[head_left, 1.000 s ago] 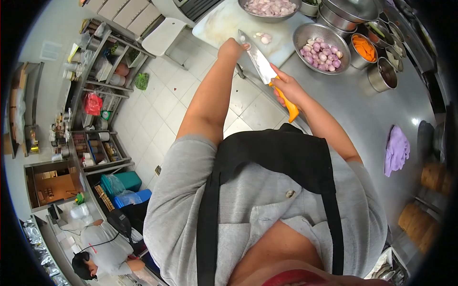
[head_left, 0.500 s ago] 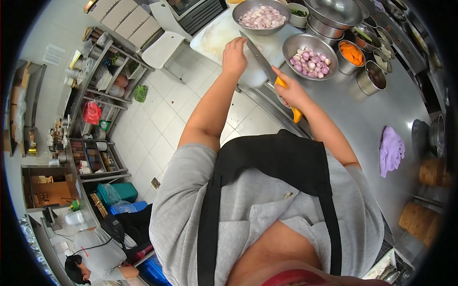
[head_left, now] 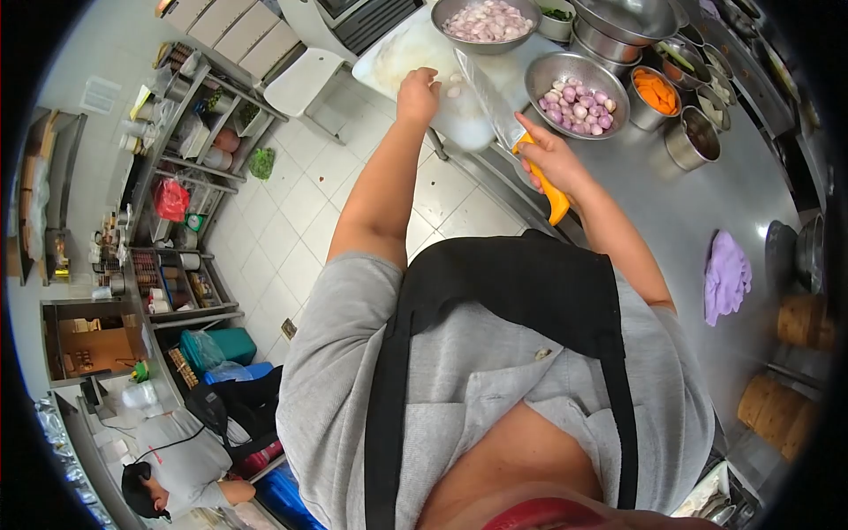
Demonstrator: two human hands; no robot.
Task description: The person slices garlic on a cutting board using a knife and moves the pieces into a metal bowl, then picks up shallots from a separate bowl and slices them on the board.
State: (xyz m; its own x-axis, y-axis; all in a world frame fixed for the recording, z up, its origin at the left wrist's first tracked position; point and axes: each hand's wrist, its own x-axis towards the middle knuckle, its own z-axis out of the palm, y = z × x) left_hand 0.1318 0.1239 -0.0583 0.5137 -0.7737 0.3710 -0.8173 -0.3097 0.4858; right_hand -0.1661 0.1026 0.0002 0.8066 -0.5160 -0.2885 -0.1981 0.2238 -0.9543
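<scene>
right hand (head_left: 549, 159) gripping knife (head_left: 488, 99) by handle (head_left: 556, 201), likely safest hold | probably stiff, slick, crossing cutting board (head_left: 397, 64) near right corner | left hand (head_left: 418, 95) hovering half-curled, contents unclear

The knife handle (head_left: 553, 193) is yellow-orange, the blade (head_left: 488, 97) silvery, the cutting board (head_left: 473, 132) whitish, the right-hand shallots (head_left: 579, 108) purple and cream, the far shallots (head_left: 488, 21) pale pink, the worktop (head_left: 636, 190) grey.
</scene>
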